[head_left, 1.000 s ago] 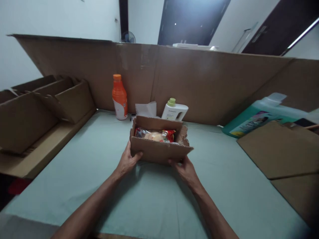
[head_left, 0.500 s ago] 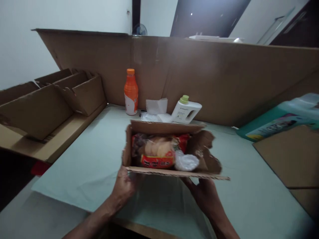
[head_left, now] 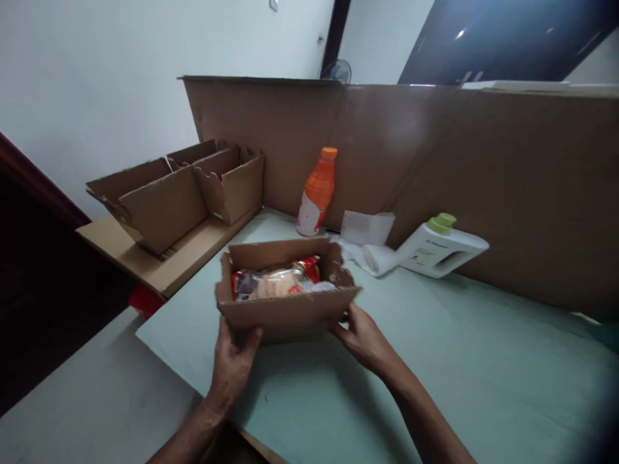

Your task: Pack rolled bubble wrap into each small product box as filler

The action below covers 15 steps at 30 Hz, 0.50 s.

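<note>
Both hands grip the open cardboard box (head_left: 285,309) over the tabletop (head_left: 435,361): left hand (head_left: 232,361) clamped on its near-left corner, right hand (head_left: 362,335) on its right end. Snack packets (head_left: 275,283) sit inside.

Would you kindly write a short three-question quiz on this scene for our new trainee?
1. True or false: both hands grip the small cardboard box of packets.
2. Which bottle stands upright against the cardboard wall? A. the orange bottle B. the white jug C. a green can
3. Fill in: the empty cardboard boxes sit to the person's ____.

Key
1. True: the left hand holds the near left corner and the right hand the right end.
2. A; the white jug with the green cap lies tilted on the table.
3. Left.
</note>
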Each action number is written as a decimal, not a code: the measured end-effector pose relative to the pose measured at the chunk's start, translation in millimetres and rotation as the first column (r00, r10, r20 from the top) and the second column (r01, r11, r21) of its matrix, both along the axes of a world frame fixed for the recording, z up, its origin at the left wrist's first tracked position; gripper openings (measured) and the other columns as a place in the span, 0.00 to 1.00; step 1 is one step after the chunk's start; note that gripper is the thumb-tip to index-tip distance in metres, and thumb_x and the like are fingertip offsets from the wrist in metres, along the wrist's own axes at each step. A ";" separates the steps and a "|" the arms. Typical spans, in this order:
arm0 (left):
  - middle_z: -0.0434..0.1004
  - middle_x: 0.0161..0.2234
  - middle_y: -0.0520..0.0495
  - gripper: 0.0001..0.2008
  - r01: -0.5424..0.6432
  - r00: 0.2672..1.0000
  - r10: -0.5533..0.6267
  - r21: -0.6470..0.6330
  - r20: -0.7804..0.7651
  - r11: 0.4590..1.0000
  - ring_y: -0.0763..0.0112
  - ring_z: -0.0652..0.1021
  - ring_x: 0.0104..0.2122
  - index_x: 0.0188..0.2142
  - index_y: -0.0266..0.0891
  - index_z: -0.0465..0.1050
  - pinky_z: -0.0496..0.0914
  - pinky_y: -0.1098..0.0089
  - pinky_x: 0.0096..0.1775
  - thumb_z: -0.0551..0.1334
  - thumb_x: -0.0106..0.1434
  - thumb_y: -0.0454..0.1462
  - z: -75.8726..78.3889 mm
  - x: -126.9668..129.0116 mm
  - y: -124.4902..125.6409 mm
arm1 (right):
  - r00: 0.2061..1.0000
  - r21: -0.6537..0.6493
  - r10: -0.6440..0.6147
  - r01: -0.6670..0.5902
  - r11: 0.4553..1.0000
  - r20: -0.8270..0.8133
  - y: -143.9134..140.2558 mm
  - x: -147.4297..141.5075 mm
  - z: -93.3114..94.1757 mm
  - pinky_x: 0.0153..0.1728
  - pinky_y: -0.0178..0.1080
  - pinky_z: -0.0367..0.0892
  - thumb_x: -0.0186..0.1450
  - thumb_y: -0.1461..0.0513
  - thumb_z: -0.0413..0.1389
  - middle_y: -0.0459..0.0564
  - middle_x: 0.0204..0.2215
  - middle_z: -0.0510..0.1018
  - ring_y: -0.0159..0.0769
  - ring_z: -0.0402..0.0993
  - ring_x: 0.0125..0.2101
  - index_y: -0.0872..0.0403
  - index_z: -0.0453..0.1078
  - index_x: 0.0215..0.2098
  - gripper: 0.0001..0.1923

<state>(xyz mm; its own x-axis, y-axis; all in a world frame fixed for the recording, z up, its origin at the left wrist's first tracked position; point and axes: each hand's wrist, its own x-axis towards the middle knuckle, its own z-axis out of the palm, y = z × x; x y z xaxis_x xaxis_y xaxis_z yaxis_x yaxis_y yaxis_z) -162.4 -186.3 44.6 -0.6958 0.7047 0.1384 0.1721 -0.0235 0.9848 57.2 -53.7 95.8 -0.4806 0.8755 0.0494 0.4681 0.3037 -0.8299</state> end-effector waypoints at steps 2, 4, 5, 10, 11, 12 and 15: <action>0.75 0.52 0.40 0.32 -0.124 0.992 0.124 -0.002 -0.009 0.992 0.57 0.74 0.55 0.58 0.38 0.65 0.66 0.59 0.60 0.68 0.59 0.49 5.8 -32.1 2.9 | 0.992 0.051 0.129 -0.129 0.990 0.000 23.1 -46.7 14.4 0.45 0.47 0.73 0.58 0.62 0.59 0.54 0.49 0.80 0.48 0.78 0.45 0.52 0.67 0.56 0.26; 0.75 0.52 0.40 0.34 -0.241 0.970 0.241 0.019 -0.035 0.970 0.56 0.75 0.54 0.59 0.37 0.65 0.65 0.57 0.61 0.69 0.58 0.49 13.1 -66.2 6.8 | 0.972 0.122 0.236 -0.233 0.965 -0.009 43.7 -95.6 28.1 0.49 0.48 0.72 0.58 0.63 0.60 0.53 0.53 0.78 0.49 0.75 0.49 0.50 0.64 0.60 0.31; 0.75 0.52 0.40 0.36 -0.294 0.953 0.297 0.045 -0.059 0.955 0.56 0.75 0.54 0.60 0.37 0.64 0.65 0.57 0.61 0.70 0.57 0.49 17.4 -82.7 9.5 | 0.961 0.149 0.276 -0.271 0.951 -0.010 53.1 -120.0 34.0 0.50 0.48 0.71 0.58 0.64 0.60 0.53 0.54 0.77 0.49 0.74 0.50 0.50 0.64 0.61 0.32; 0.71 0.59 0.34 0.40 -0.428 0.873 0.458 0.187 -0.169 0.884 0.53 0.75 0.55 0.64 0.35 0.60 0.67 0.52 0.59 0.70 0.57 0.48 35.6 -145.3 33.9 | 0.956 0.193 0.289 -0.277 0.941 -0.039 91.1 -226.8 46.2 0.51 0.49 0.71 0.59 0.65 0.60 0.53 0.52 0.78 0.48 0.75 0.49 0.52 0.61 0.63 0.33; 0.69 0.60 0.33 0.41 -0.426 0.870 0.461 0.205 -0.176 0.881 0.53 0.74 0.56 0.65 0.35 0.58 0.67 0.53 0.59 0.69 0.57 0.47 35.9 -153.3 40.6 | 0.961 0.191 0.273 -0.260 0.947 -0.047 97.4 -243.3 44.6 0.52 0.49 0.70 0.60 0.65 0.60 0.54 0.53 0.78 0.48 0.75 0.50 0.52 0.60 0.63 0.34; 0.68 0.62 0.32 0.41 -0.419 0.870 0.457 0.214 -0.183 0.882 0.52 0.74 0.57 0.66 0.34 0.57 0.67 0.53 0.59 0.69 0.58 0.45 34.4 -159.9 47.3 | 0.965 0.186 0.258 -0.244 0.952 -0.052 103.3 -257.8 41.8 0.53 0.50 0.70 0.60 0.65 0.60 0.55 0.54 0.77 0.49 0.74 0.51 0.53 0.59 0.64 0.34; 0.62 0.66 0.32 0.43 -0.361 0.884 0.401 0.195 -0.240 0.912 0.54 0.70 0.61 0.69 0.36 0.51 0.64 0.56 0.63 0.66 0.59 0.42 22.0 -172.1 62.3 | 0.975 0.162 0.213 -0.200 0.966 -0.063 118.1 -289.7 28.0 0.59 0.51 0.66 0.60 0.65 0.60 0.58 0.59 0.73 0.50 0.70 0.58 0.55 0.55 0.67 0.39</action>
